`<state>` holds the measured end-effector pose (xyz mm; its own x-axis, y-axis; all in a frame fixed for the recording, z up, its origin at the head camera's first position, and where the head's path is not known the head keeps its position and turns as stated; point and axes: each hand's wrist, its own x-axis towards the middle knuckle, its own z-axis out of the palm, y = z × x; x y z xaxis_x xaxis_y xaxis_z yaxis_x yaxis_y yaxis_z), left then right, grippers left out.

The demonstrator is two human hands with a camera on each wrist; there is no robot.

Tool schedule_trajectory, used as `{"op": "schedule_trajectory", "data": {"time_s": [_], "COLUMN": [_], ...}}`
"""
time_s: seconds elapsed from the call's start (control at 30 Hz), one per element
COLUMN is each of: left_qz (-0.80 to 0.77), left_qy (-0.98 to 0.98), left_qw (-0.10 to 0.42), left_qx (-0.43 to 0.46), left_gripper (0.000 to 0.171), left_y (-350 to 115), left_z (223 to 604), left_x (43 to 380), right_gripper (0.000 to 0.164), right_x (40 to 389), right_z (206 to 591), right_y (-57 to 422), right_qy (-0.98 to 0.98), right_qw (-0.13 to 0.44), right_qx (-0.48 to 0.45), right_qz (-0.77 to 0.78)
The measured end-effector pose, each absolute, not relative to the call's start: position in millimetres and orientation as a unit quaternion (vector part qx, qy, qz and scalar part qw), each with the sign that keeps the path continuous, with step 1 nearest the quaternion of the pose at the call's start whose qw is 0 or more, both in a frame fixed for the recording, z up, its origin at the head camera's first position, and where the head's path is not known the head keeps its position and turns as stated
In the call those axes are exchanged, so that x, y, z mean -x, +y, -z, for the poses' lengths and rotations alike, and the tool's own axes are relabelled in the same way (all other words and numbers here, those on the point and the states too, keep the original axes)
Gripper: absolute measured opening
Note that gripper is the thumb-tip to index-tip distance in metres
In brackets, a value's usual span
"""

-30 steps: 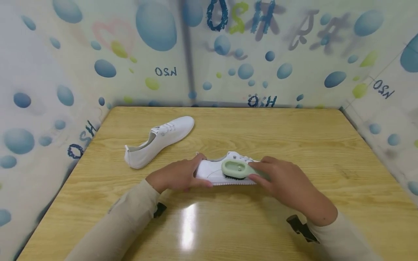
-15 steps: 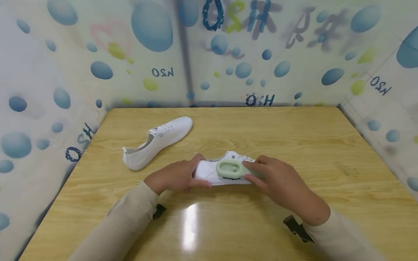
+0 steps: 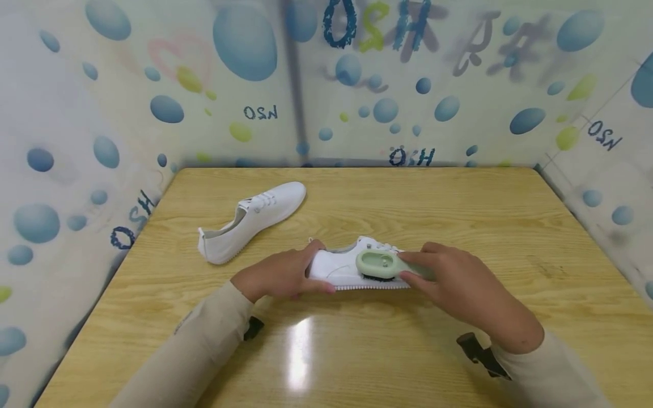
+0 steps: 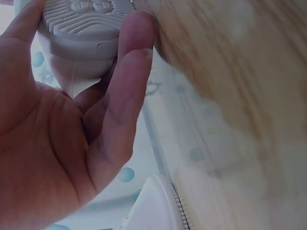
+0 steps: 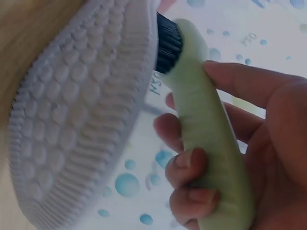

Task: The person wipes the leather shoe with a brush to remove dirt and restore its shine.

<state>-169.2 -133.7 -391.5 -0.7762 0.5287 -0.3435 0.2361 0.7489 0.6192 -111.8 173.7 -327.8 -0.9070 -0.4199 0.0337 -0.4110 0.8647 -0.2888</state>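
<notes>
— Where is the white shoe [image 3: 334,265] in relation to the left hand [image 3: 283,275]?

— It is directly to the right of this hand. The left hand grasps it by the heel end. The shoe is tilted, with the edge of its sole [image 4: 84,26] toward the person.

— And what does the right hand [image 3: 461,283] do?

— It is near the toe end and grasps the light green brush [image 3: 377,263]. In the right wrist view, its fingers are curled around the handle [image 5: 211,139].

— Does the brush touch the shoe?

— Yes, the dark bristles [image 5: 169,43] touch its side, a little below the laces. Whether the shoe also touches the table [image 3: 484,209], one cannot tell.

— Is there something else?

— The other shoe [image 3: 252,221] lies on the table, beyond the left hand, apart from both hands.
</notes>
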Motion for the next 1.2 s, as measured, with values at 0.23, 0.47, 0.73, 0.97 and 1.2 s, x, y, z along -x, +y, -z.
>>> {"op": "schedule_trajectory", "data": {"time_s": [0.23, 0.47, 0.73, 0.97, 1.2], "left_qz": [-0.284, -0.289, -0.284, -0.281, -0.279], "left_qy": [0.898, 0.896, 0.897, 0.898, 0.899], "left_qw": [0.262, 0.263, 0.262, 0.264, 0.263], "left_qx": [-0.211, -0.21, -0.213, -0.213, -0.213], "left_gripper": [0.076, 0.076, 0.075, 0.074, 0.075], "left_y": [-134, -133, -134, -135, -134], "left_z": [390, 390, 391, 392, 390], "left_x": [169, 168, 169, 171, 169], "right_gripper": [0.039, 0.04, 0.039, 0.039, 0.04], "right_x": [110, 111, 112, 111, 111], "right_z": [343, 334, 329, 343, 338], "right_y": [161, 168, 174, 159, 164], "right_qy": [0.963, 0.967, 0.969, 0.961, 0.965], "right_qw": [-0.015, 0.001, 0.017, -0.025, -0.011], "right_qx": [0.229, 0.222, 0.208, 0.245, 0.238], "right_qz": [0.143, 0.129, 0.134, 0.127, 0.113]}}
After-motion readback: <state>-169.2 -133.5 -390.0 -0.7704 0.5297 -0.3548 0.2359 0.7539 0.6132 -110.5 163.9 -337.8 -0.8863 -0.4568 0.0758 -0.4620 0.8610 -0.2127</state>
